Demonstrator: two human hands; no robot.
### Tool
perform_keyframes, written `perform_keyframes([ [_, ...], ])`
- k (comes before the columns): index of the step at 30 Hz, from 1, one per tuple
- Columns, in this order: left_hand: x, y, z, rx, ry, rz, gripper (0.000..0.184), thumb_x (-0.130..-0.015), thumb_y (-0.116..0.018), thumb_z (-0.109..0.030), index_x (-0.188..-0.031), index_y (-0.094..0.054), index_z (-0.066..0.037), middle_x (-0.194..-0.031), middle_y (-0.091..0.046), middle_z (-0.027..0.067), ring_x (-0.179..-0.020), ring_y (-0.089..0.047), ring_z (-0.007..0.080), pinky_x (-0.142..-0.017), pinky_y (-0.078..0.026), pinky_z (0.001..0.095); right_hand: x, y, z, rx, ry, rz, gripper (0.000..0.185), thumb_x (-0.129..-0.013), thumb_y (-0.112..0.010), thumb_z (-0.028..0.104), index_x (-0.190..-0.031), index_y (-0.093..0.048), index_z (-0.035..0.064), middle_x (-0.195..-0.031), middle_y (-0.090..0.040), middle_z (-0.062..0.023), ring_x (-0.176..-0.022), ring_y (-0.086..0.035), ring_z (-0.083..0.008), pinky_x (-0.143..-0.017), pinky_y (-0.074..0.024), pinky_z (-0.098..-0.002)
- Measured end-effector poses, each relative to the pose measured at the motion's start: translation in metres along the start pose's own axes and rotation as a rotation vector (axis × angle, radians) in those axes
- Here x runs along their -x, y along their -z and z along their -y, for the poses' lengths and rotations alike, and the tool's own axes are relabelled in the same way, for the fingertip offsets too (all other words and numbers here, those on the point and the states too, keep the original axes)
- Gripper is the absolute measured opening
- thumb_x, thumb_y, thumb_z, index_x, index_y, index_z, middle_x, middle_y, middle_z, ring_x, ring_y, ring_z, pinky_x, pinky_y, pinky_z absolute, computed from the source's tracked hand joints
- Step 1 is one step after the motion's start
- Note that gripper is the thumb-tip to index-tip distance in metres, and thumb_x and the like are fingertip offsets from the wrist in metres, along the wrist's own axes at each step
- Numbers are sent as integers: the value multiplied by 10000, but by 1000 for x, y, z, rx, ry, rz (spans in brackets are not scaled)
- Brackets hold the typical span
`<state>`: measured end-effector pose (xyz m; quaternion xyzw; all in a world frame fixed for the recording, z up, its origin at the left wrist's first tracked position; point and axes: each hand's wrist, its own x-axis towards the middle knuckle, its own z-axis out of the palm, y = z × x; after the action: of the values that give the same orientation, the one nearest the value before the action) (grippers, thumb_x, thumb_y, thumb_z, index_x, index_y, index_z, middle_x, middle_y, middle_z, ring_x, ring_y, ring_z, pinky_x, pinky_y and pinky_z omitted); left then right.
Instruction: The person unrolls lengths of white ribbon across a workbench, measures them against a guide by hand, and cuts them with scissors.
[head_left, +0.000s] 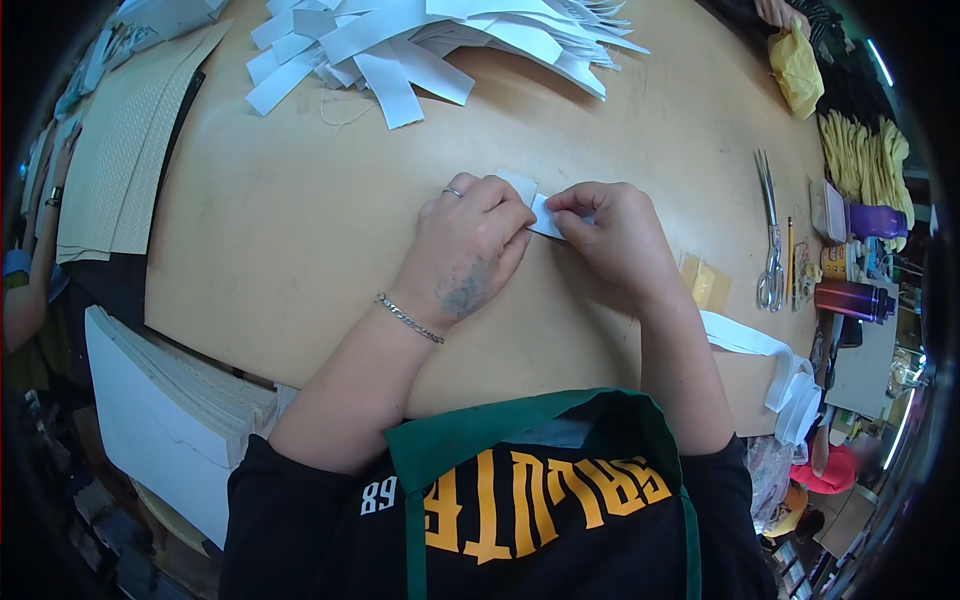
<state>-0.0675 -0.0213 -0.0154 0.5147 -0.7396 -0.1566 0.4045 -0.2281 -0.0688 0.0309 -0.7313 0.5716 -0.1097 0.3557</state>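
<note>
A small, flat, white strip (543,216) lay near the middle of the broad, pale wooden table (260,230), between the person's 2 hands. The right hand (615,235) had a narrow grip, with thumb and forefinger pinching the strip at its right end. The left hand (470,240), wearing 1 silver ring and 1 silver chain bracelet (408,318), had its fingers bunched at the strip's left side; that grip was narrow too, but I could not tell whether it pinched the strip or only pressed on it. A second small, pale, flat piece (517,183) showed just beyond the left fingers; whether it joined the strip was unclear.

At the far side of the table spread a loose heap of long white strips (390,50). To the right of the right hand lay a small, tan and yellow, flat packet (704,283), and near it a long white band (745,337) ended in a loose coil. Farther right, silver metal scissors (770,262) lay beside a slim yellow pencil (791,262).

At the upper right, a co-worker's hand (782,14) was at a crumpled yellow cloth (797,70). Cream, textured sheets (140,140) overlapped at the table's left edge.
</note>
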Motion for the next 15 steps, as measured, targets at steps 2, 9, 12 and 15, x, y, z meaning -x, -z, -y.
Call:
perform_keyframes([
  [2,0,0,2,13,20,22,111,-660,-673,-38,-736,-595,-55,-810,-559,49,-791,-522,247,-701,-430,340,1,1,0,11,18,-3,194,-742,-571,77,-886,-666,-14,-823,-642,-205,-777,-630,-307,-753,-482,-344],
  [9,0,1,3,28,35,57,124,-660,-669,-30,-764,-603,-48,-818,-557,54,-792,-520,247,-706,-430,341,2,2,-1,-41,-11,13,197,-750,-562,76,-892,-663,-17,-836,-641,-206,-789,-625,-320,-761,-480,-348],
  [12,0,1,0,13,55,29,134,-666,-673,-40,-786,-614,-45,-834,-548,58,-810,-511,245,-718,-426,340,2,2,-1,-13,13,13,198,-756,-559,77,-898,-661,-17,-840,-640,-205,-794,-622,-322,-764,-477,-349],
  [15,0,1,-1,-20,65,21,151,-673,-680,-52,-814,-627,-41,-841,-534,62,-824,-496,245,-729,-421,341,1,3,-1,16,42,21,197,-765,-556,83,-900,-658,-17,-842,-639,-204,-798,-618,-324,-762,-474,-353],
])
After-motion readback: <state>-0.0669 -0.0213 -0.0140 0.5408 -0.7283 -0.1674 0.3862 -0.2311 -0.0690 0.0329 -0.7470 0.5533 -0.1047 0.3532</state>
